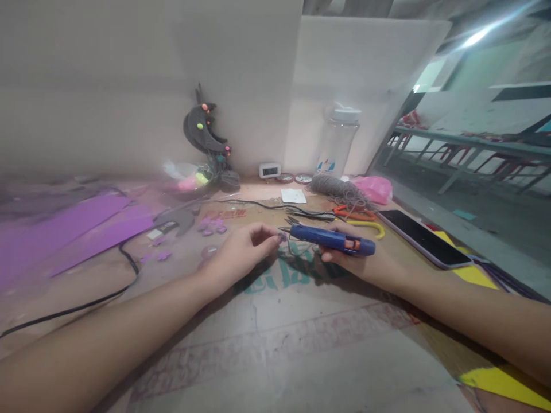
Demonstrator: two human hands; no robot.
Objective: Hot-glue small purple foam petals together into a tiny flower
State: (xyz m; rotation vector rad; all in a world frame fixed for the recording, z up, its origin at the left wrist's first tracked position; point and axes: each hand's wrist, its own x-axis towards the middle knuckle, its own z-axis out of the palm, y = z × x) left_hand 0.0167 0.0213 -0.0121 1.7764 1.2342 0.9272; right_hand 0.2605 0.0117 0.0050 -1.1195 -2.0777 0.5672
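Note:
My right hand (344, 249) is wrapped round a blue glue gun (329, 238), a slim tool whose metal tip points left. Thumb and fingers of my left hand (252, 246) pinch a small purple piece (282, 236), which looks like a little flower. The tip sits right by that piece; whether they touch I cannot tell. Left of my left hand, several purple foam flowers (212, 226) lie on the board, with more purple cutouts (164, 255) nearer the left edge.
Purple sheets (103, 229) cover the far left, with a black cable (86, 304) running past. Behind stand a dark crescent ornament (202, 129), a small white digital clock (270, 170) and a clear bottle (338, 140). Grey yarn (333, 188), orange-handled pliers (355, 213) and a phone (424, 238) lie right.

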